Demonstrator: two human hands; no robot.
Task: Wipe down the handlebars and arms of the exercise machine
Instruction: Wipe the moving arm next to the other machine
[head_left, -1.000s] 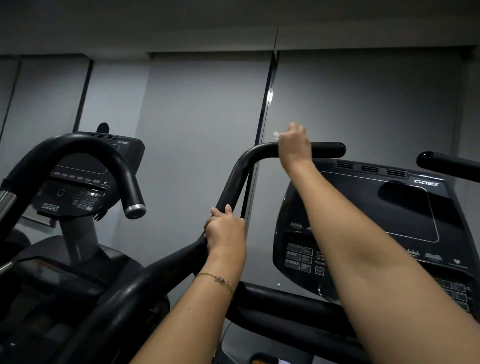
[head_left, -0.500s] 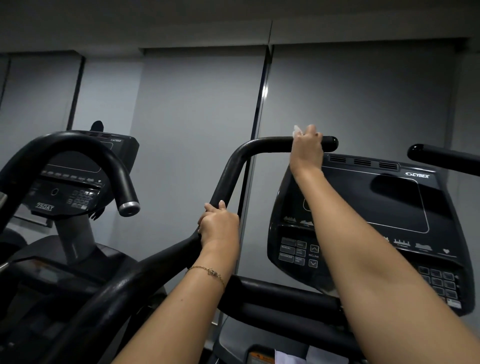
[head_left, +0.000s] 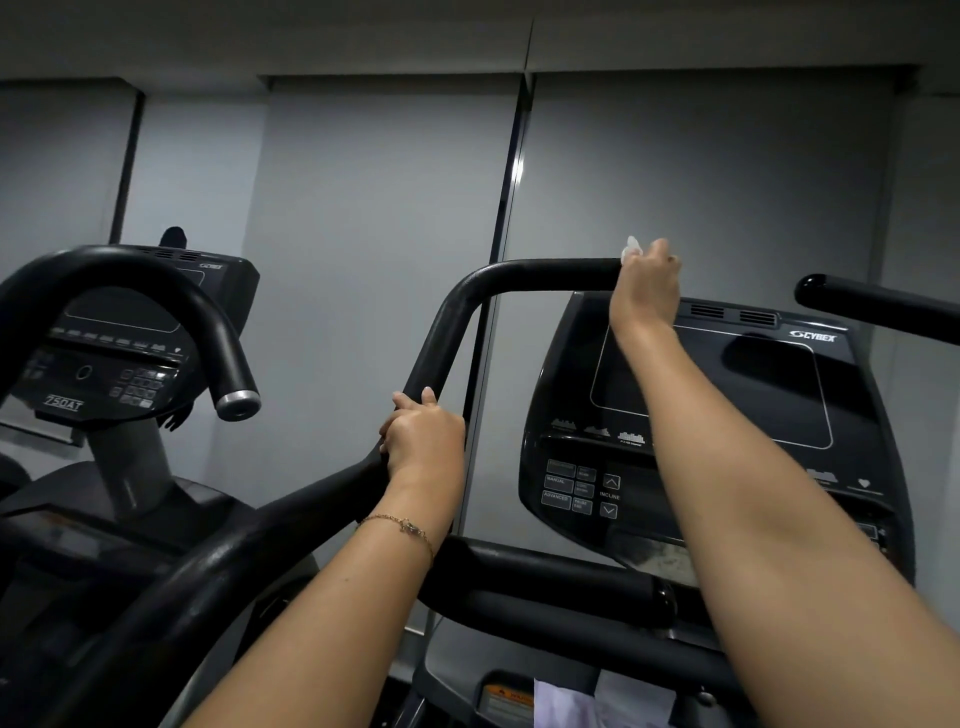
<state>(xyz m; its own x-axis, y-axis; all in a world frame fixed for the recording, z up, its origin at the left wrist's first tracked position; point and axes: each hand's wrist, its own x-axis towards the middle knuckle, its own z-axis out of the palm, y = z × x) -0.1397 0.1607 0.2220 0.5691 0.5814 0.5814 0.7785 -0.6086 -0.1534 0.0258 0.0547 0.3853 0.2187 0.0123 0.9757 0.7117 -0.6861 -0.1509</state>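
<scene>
Grip of left hand round rising part of handlebar, of right hand round white wipe and bar's top end.

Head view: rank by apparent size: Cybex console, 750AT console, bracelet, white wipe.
1. Cybex console
2. 750AT console; it is farther off and partly hidden, so true size is unsure
3. bracelet
4. white wipe, mostly hidden in the right hand
</scene>
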